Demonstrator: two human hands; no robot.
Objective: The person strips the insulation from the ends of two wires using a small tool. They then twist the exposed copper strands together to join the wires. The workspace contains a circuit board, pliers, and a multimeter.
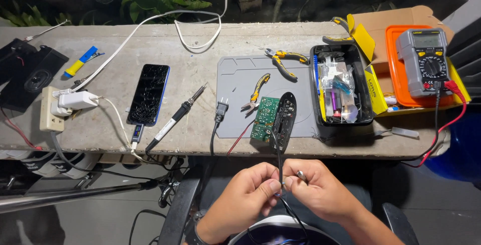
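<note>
While both hands worked close together below the worktop (200,44) edge, the left hand (240,197) pinched a thin black wire (278,159) between thumb and forefinger, its other fingers curled in. The right hand (320,190) was closed in the same way on the wire just beside the left, the fingertips of the two hands nearly touching, and a small metal tip showed above its forefinger. The wire ran up from the hands to a green circuit board (263,117) and a black oval panel (284,117), which lay touching each other at the near edge of a grey mat (235,82). Small yellow-handled pliers (256,92) lay on the mat just left of the board, and a larger pair (283,58) rested at the mat's far edge. A black plug (221,108) sat on the mat's left part. Left of the mat lay a soldering iron (178,117), then a phone (149,93) with a cracked screen, then a white charger (75,99) in a wall-type socket block. Right of the mat stood a black tray (368,94) of small parts, and beyond it a grey multimeter (423,62) rested on an orange lid, its red and black leads hanging over the worktop's front.
</note>
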